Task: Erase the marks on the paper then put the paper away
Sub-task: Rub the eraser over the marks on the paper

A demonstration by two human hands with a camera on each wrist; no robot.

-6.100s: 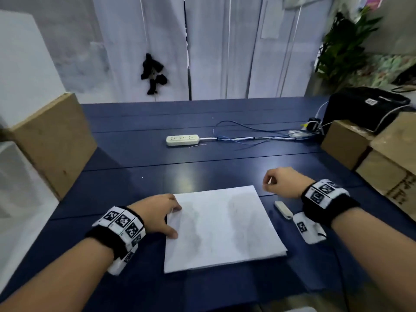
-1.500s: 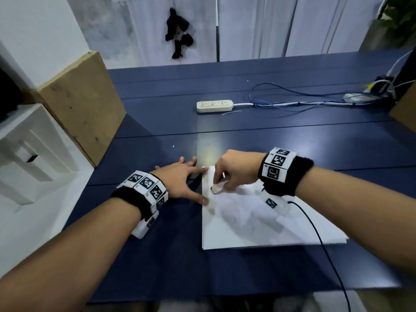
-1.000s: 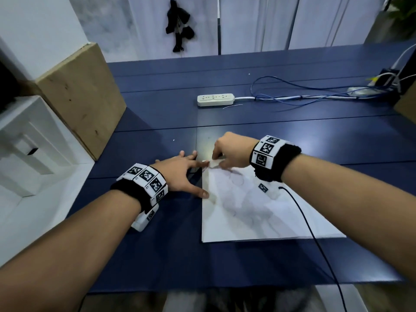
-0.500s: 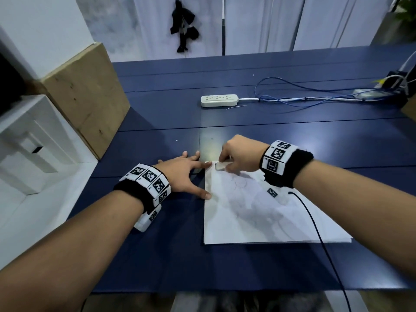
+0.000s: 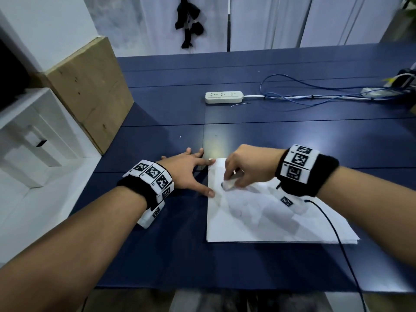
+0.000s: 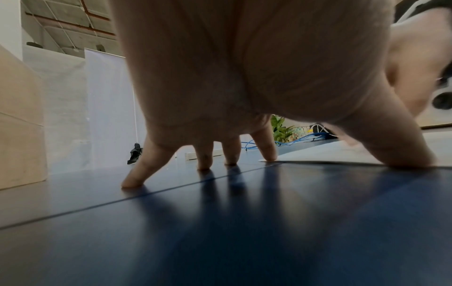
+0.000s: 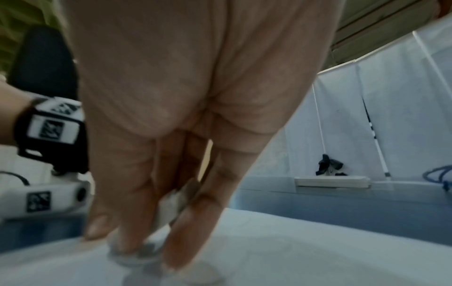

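A white sheet of paper with faint grey pencil marks lies on the blue table. My right hand pinches a small white eraser and presses its tip on the paper near the far left corner. In the right wrist view the eraser shows between the fingertips, on the paper. My left hand is spread flat beside the sheet, with the index finger on the far left corner and the thumb on the left edge of the paper.
A white power strip with blue and white cables lies farther back on the table. A cardboard box stands at the table's left edge, beside white foam packing. A black cable trails from my right wrist across the paper.
My right hand has slid the eraser back towards me, from the paper's far left corner to a spot a little lower on the sheet. The left hand has stayed put, holding the paper.
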